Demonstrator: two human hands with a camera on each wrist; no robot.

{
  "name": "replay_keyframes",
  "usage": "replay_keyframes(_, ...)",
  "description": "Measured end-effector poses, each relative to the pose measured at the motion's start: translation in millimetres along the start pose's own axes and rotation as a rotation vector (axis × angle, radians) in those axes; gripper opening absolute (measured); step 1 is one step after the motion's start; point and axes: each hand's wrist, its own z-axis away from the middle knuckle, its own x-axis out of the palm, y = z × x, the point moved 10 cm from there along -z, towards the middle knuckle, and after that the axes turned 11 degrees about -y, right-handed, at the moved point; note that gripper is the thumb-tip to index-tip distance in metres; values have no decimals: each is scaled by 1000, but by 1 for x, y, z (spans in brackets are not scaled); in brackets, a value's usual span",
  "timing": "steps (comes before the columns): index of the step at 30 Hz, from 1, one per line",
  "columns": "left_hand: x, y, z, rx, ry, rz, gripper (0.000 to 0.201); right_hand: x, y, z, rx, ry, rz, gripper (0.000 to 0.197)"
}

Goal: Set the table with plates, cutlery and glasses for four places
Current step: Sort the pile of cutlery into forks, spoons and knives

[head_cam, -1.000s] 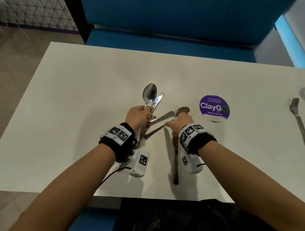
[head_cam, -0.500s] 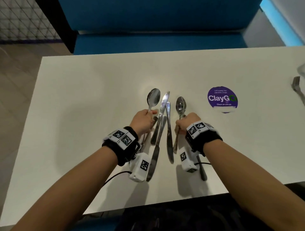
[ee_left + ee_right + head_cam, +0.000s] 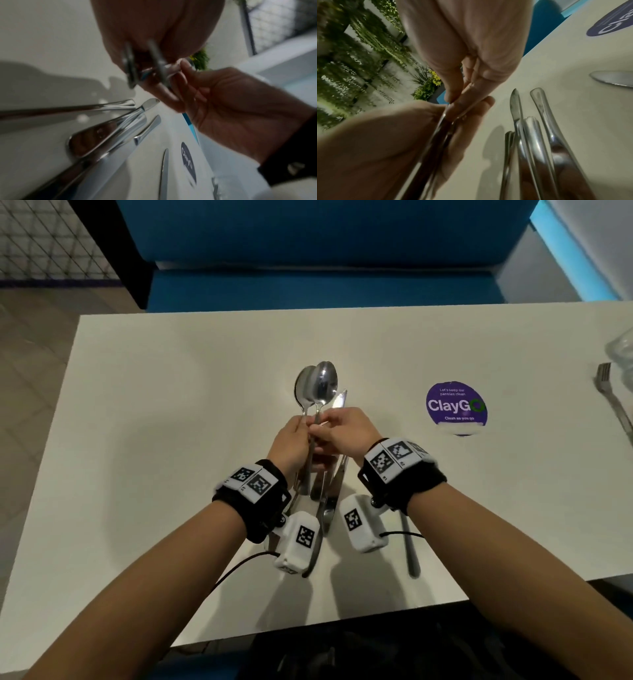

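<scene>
Two steel spoons (image 3: pixel 317 386) are held side by side above the white table (image 3: pixel 171 412), bowls pointing away from me. My left hand (image 3: pixel 294 436) grips their handles (image 3: pixel 132 67). My right hand (image 3: pixel 337 428) pinches the right spoon's handle right against the left fingers (image 3: pixel 453 106). Under the hands several knives (image 3: pixel 334 501) lie lengthwise on the table, blade tips (image 3: pixel 514 102) pointing away. Another utensil's handle (image 3: pixel 409 546) lies beside my right wrist.
A purple ClayGo sticker (image 3: pixel 456 407) is stuck to the table right of the hands. A fork (image 3: pixel 613 402) and a clear glass (image 3: pixel 621 350) are at the far right edge. A blue bench (image 3: pixel 325 289) runs behind the table. The near edge is close to my forearms.
Half a second ago each hand held one spoon on either side of the knives. The hands have come together, and both spoons now sit together in the left hand above the knives.
</scene>
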Motion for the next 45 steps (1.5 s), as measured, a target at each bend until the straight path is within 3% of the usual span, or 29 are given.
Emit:
replay_keyframes(5,-13,-3,10,25,49,-28,34,21,-4,-5,3,-102,155,15)
replay_keyframes(9,-39,-7,20,-5,104,-61,34,22,-23,-3,-92,4,551,11)
replay_keyframes(10,-46,-8,23,-14,120,-54,34,26,-20,-4,-82,-28,646,15)
replay_keyframes(13,-73,-13,32,-31,190,-21,33,66,10,-6,-24,-326,1021,28)
replay_keyframes(15,-83,-17,37,-36,210,1,32,91,25,-2,-74,-452,1228,29)
replay_keyframes(21,-89,-23,45,-9,212,88,34,117,29,-4,-281,-529,1515,19)
replay_keyframes(24,-96,-25,48,12,251,142,35,105,9,-13,-279,-400,1433,17)
replay_keyframes(27,-109,-20,50,67,321,200,34,68,-32,-18,-298,-46,1238,18)
replay_keyframes(29,-116,-14,51,94,344,232,33,37,-45,-18,-242,162,1017,23)
replay_keyframes(31,-116,-11,49,103,335,245,33,11,-37,-21,-125,255,691,26)
replay_keyframes(33,-110,-10,45,100,316,237,33,7,-27,-24,-92,254,382,23)
replay_keyframes(36,-95,-9,37,82,295,167,33,35,-22,-27,-131,101,56,32)
replay_keyframes(42,-59,-1,28,101,198,57,38,58,-8,-27,-47,-17,-73,34)
replay_keyframes(45,-51,-2,21,98,186,-30,32,43,-11,-22,-60,9,25,31)
